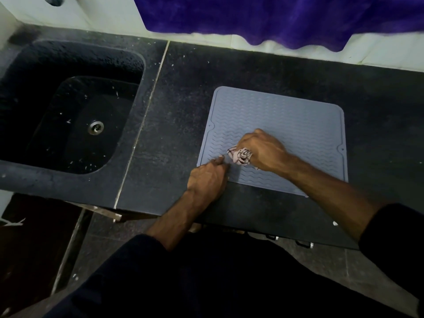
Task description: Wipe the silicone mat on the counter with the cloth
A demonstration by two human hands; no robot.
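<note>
The right hand (263, 149) grips the bunched cloth (240, 156) on the near-left part of the silicone mat (286, 120); unwiped mat stretches away and right. The left hand (207, 177) presses its near-left corner onto the bench (174, 125).

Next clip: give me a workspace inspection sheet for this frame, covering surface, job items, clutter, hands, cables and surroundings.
Surface: dark speckled stone counter, pale flecks scattered across it.
Job's things: grey ribbed silicone mat lies flat near the counter's front edge; patterned cloth is bunched on the mat's near-left part.
Clutter: nothing seen on the counter beyond the flecks.
Hands: right hand has a curled grip on the cloth, pressing it on the mat; left hand rests at the mat's near-left corner, fingertips on its edge.
Cables: nothing seen.
Surroundings: dark sink with a metal drain to the left; purple towel hangs over the pale wall behind.
</note>
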